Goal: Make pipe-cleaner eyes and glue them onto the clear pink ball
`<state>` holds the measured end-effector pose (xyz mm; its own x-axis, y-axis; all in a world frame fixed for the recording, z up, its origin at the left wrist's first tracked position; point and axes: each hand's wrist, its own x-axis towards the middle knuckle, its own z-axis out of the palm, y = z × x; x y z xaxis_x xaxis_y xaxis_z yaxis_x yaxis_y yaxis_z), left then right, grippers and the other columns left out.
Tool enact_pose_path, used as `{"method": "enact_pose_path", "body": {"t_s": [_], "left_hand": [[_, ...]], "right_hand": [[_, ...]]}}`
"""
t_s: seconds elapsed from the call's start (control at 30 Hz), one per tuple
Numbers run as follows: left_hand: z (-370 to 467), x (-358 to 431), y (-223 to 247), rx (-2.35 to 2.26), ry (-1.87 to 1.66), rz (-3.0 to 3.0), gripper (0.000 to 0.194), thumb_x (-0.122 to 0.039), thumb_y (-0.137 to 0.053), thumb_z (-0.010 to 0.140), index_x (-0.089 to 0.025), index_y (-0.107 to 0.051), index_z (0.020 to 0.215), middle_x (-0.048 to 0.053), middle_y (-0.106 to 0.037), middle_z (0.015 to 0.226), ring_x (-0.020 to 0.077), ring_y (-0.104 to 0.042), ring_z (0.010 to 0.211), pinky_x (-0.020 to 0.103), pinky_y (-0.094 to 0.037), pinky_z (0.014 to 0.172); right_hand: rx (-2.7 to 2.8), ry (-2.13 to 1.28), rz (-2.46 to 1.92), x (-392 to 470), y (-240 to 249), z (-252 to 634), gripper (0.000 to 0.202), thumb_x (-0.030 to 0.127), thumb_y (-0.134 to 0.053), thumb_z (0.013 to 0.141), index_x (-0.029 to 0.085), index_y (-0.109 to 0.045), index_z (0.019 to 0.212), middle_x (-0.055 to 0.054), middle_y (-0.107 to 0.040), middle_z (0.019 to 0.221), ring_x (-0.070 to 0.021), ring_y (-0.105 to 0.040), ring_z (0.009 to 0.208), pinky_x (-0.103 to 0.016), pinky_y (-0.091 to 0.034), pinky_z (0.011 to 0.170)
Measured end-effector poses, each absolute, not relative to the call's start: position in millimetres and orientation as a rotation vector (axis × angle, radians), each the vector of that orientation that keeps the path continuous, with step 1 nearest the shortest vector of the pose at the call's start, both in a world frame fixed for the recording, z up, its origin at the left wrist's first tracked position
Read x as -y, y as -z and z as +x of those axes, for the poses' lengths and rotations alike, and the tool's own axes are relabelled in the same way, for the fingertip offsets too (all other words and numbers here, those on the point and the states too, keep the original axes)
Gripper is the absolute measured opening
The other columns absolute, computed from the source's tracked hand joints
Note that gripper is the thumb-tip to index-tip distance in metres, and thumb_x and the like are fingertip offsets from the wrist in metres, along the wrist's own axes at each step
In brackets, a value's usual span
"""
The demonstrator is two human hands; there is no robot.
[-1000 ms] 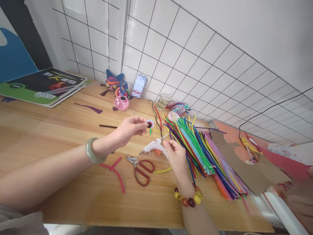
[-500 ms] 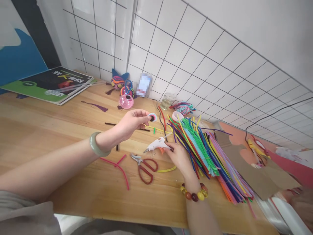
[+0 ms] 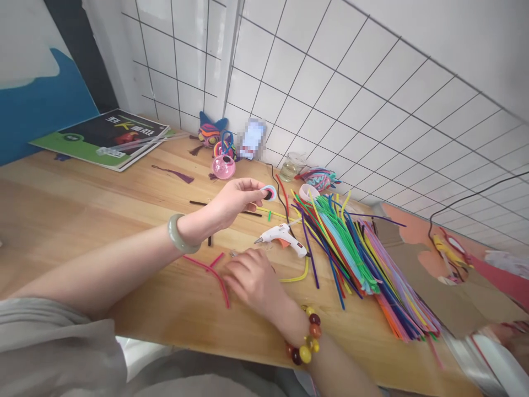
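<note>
Left hand (image 3: 237,201) grips 1 disc (image 3: 270,193), already coiled; pink pipe cleaners (image 3: 210,268) lie unwound. Right hand (image 3: 258,284): grip cannot be told.

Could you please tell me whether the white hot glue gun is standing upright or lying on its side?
Lying on its side: the hot glue gun has its barrel and handle flat along the wooden tabletop.
</note>
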<state>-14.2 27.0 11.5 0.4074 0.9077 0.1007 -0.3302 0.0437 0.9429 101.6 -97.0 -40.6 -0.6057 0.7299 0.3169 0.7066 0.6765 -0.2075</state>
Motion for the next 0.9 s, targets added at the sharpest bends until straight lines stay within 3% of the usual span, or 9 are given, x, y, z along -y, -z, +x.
{"method": "enact_pose_path", "body": {"t_s": [0.23,0.37,0.57,0.77,0.9], "left_hand": [[-15,-27,-14,-0.636,-1.017,1.187,0.024,-0.032,-0.071,0.067,-0.014,-0.063,0.081,0.002,-0.061,0.075,0.0057,-0.050,0.056,0.021,-0.041,0.056],[-15,-27,-13,-0.639,-1.016,1.177,0.023,-0.031,-0.071,0.066,-0.013,-0.062,0.079,0.002,-0.061,0.075,0.0054,-0.050,0.056,0.021,-0.041,0.056],[-13,-25,-12,-0.617,-0.992,1.160,0.020,-0.027,-0.071,0.066,-0.013,-0.063,0.078,0.002,-0.061,0.073,0.0056,-0.050,0.057,0.021,-0.040,0.056],[-12,-25,-9,-0.598,-0.968,1.147,0.020,-0.028,-0.071,0.066,-0.013,-0.064,0.078,0.001,-0.061,0.073,0.0053,-0.050,0.057,0.020,-0.040,0.056],[-12,-26,-7,-0.611,-0.958,1.158,0.024,-0.028,-0.072,0.066,-0.013,-0.064,0.084,0.002,-0.063,0.077,0.0050,-0.050,0.057,0.019,-0.039,0.054]], "right_hand": [[2.773,-0.009,-0.975,106,49,92,0.019,0.012,-0.043,0.088,0.017,-0.058,0.098,-0.005,-0.063,0.081,-0.0188,-0.050,0.079,-0.035,-0.037,0.075],[2.769,0.034,-0.961,100,45,94,0.019,0.014,-0.043,0.089,0.015,-0.058,0.101,-0.006,-0.063,0.084,-0.0198,-0.050,0.082,-0.035,-0.037,0.076],[2.894,0.280,-0.843,90,40,77,0.024,0.017,-0.040,0.091,0.021,-0.053,0.111,-0.006,-0.060,0.090,-0.0200,-0.050,0.076,-0.036,-0.037,0.067],[2.995,0.402,-0.657,82,38,65,0.014,0.015,-0.045,0.086,0.016,-0.058,0.079,-0.006,-0.057,0.081,-0.0211,-0.050,0.076,-0.034,-0.036,0.063],[2.982,0.391,-0.663,78,37,80,0.015,0.014,-0.047,0.085,0.014,-0.057,0.075,-0.006,-0.058,0.076,-0.0203,-0.050,0.072,-0.033,-0.036,0.063]]}}
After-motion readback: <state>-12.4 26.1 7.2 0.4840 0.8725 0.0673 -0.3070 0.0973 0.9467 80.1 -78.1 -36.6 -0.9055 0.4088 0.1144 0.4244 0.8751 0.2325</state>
